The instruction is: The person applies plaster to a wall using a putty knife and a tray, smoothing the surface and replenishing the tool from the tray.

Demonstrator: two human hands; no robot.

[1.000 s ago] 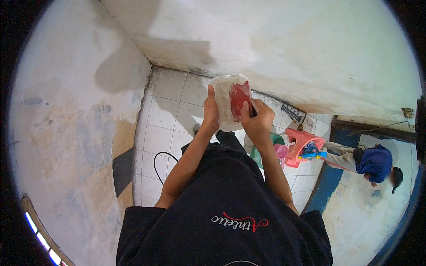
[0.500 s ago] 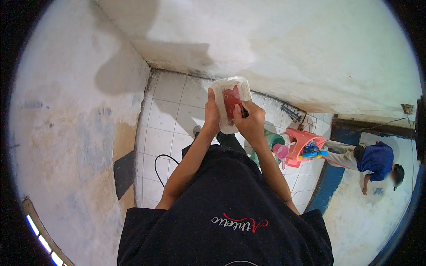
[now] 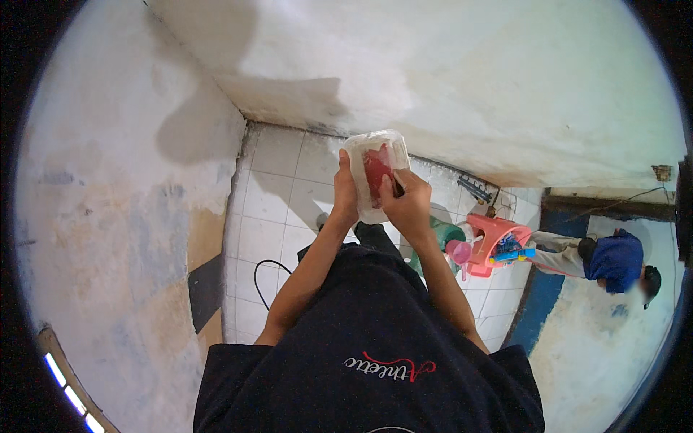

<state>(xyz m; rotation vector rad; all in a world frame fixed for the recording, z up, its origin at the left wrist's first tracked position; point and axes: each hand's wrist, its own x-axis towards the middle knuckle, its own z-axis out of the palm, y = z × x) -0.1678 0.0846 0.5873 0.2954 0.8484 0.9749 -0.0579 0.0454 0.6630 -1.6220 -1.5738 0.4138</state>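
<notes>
In front of my body, my left hand (image 3: pixel 346 189) is closed around the left side of a translucent plastic tub (image 3: pixel 368 214), thumb along its rim. A flat red scraper-like tool (image 3: pixel 375 169) lies in the tub's opening, over whitish residue. My right hand (image 3: pixel 408 205) grips this tool at its dark end, fingers curled and thumb pressed on it. The exact shape of the grip end is hidden by my fingers.
A pink plastic stool (image 3: pixel 487 232) stands at the right, with blue and yellow items (image 3: pixel 514 255) on it. Beside it are a pink dipper (image 3: pixel 458 250) and a green container (image 3: pixel 444 231). Another person (image 3: pixel 615 260) is further right. Stained walls (image 3: pixel 144 238) enclose the tiled floor (image 3: pixel 263 195).
The view has shifted slightly, and the tub sits a little lower in it. My right hand still grips the red tool. The other person's hanging arm has drawn in toward the body.
</notes>
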